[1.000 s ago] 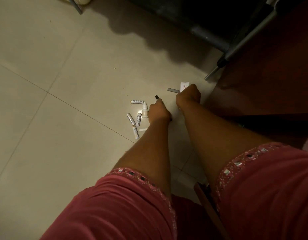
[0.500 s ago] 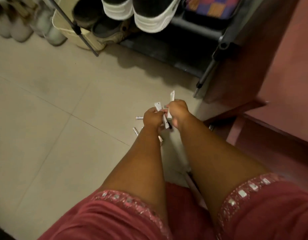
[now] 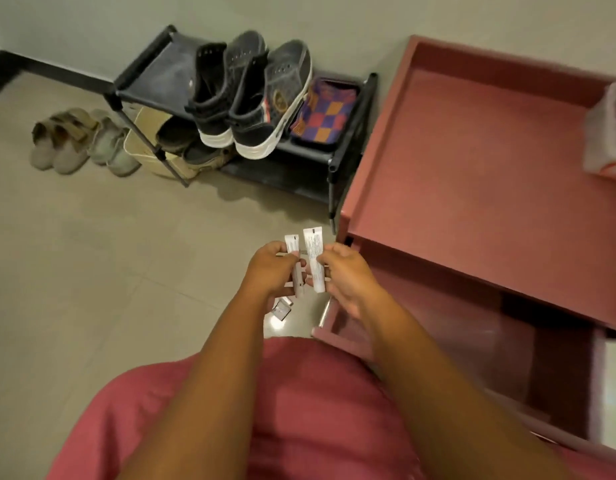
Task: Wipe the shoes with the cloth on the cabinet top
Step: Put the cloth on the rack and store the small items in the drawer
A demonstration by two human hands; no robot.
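My left hand (image 3: 270, 270) grips a small white tube (image 3: 294, 258) and my right hand (image 3: 348, 277) pinches a larger white tube (image 3: 314, 259); both are held close together above the floor beside the red cabinet. A pair of dark shoes with white soles (image 3: 251, 95) stands on the top shelf of a black shoe rack (image 3: 150, 69). The red cabinet top (image 3: 473, 174) holds a pale crumpled cloth or bag (image 3: 608, 133) at its far right edge, only partly in view.
A checked purple and orange pouch (image 3: 325, 114) lies on the rack beside the shoes. Beige sandals and shoes (image 3: 76, 142) sit on the floor to the left. Small items (image 3: 282, 308) lie on the tiles under my hands. An open red drawer (image 3: 438, 327) juts out below the cabinet top.
Both hands have lifted from the floor with tubes picked up from the scattered pile. The view has risen, bringing the shoe rack and cabinet top into sight.
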